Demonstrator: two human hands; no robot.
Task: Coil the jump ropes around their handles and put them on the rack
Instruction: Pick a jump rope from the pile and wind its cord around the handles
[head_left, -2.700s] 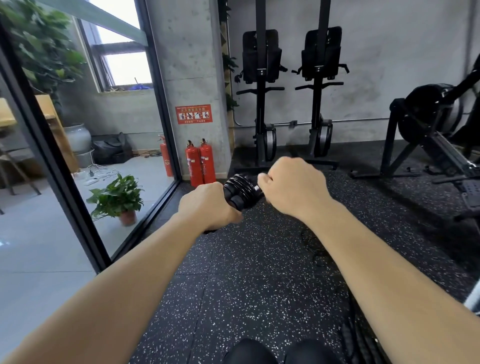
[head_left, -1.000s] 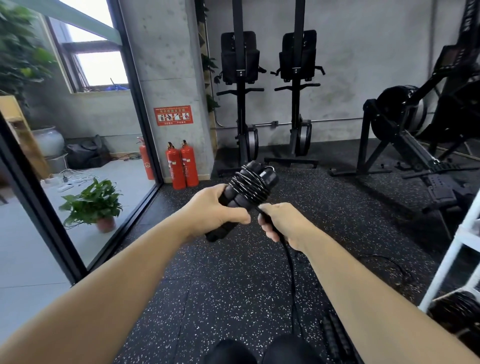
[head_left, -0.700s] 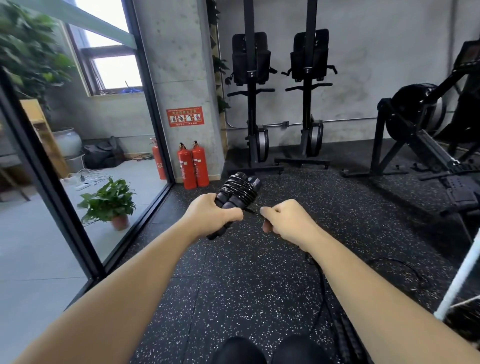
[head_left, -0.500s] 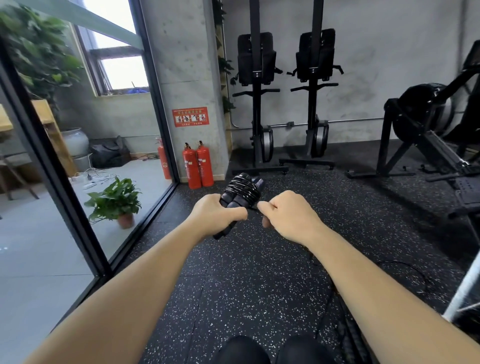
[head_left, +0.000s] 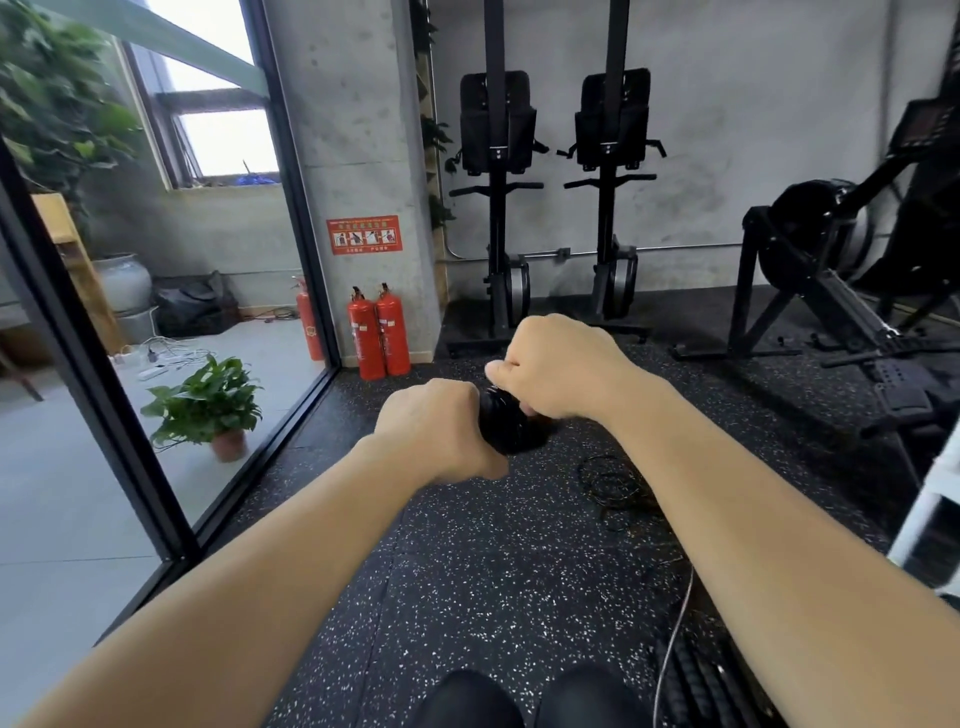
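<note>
Your left hand (head_left: 436, 431) is wrapped in a full fist round the near end of the handles (head_left: 511, 427), and that makes sense: it pins the two black grips together as one spool and leaves the far end free to take turns. Your right hand (head_left: 558, 369) sits at 1 o'clock from that bundle, also curled tight, knuckles up and fingertips down against the coil. I judge it is pinching the rope (head_left: 610, 488) to lay a turn over the top, though the stretch inside the fist is hidden under your knuckles. You hold the whole thing out in front of you, clear of the floor (head_left: 467, 571), which lets the slack feed up without snagging. The bundle looks thick, glossy and black, fattened by the turns already on it. It is blurred, so single wraps cannot be counted. At 4 o'clock from it a loose tangle of thin black cord lies on the floor, so by my reading the winding is well along but not done. The white rack (head_left: 930, 519) shows at the 3 o'clock edge, well apart from your hands, and more ropes (head_left: 696, 680) lie at 5 o'clock beside your feet.
</note>
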